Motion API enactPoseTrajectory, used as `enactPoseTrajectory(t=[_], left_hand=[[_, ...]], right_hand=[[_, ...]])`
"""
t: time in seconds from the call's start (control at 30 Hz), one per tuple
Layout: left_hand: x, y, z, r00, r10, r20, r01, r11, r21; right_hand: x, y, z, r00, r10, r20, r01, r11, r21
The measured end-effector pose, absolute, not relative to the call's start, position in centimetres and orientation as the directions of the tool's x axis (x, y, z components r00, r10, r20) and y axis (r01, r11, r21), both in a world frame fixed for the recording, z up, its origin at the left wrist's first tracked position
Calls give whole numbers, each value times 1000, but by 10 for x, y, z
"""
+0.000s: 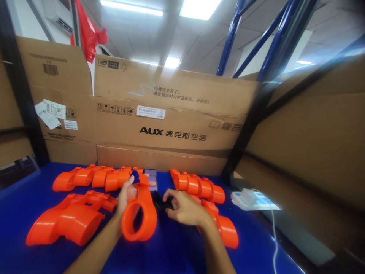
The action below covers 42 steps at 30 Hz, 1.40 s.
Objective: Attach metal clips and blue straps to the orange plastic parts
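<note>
My left hand (127,195) grips an orange part (140,216), ring end toward me, lifted off the blue table (176,251). My right hand (184,207) curls around a small black piece (163,205) just beside it; whether it truly pinches, I cannot tell. I'd hold the part steady and square the piece before pressing. More orange parts (74,219) and a phone (151,179) surround them.

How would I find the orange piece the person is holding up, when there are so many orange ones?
Start at the blue table below the big AUX cardboard box. In the middle, the left hand grips one orange piece. It alone stands lifted, its big round ring facing you, while the others lie flat in rows.
</note>
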<state>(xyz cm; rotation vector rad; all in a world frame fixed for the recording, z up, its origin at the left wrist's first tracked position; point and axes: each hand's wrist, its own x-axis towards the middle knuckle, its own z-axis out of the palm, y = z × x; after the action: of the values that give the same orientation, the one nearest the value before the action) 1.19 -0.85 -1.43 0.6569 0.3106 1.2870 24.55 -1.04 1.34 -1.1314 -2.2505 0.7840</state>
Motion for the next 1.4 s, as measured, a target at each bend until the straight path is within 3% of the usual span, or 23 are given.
enactPoseTrajectory(t=[0.3, 0.43, 0.53, 0.63, 0.77, 1.13, 1.4], left_hand=[[17, -11, -12, 214, 961, 174, -764, 54, 643], [19, -5, -16, 270, 948, 169, -739, 91, 668], [26, -8, -17, 347, 922, 172, -708, 137, 693], [33, -18, -18, 429, 888, 167, -675, 193, 712], [40, -30, -19, 477, 864, 159, -657, 231, 718], [41, -22, -16, 281, 940, 191, -786, 111, 608], [42, -28, -14, 245, 943, 224, -757, 41, 652]], right_hand=[[249, -10, 14, -468, 863, 192, 507, 439, -742], [250, -4, 14, -258, 892, 371, 407, 449, -796], [243, -1, 16, -47, 858, 512, 281, 503, -817], [228, -2, 16, 61, 824, 563, 141, 551, -822], [210, -7, 13, 56, 824, 564, 52, 561, -826], [199, -9, 6, -100, 857, 505, 33, 510, -859], [199, -17, 10, -132, 887, 442, -3, 445, -895]])
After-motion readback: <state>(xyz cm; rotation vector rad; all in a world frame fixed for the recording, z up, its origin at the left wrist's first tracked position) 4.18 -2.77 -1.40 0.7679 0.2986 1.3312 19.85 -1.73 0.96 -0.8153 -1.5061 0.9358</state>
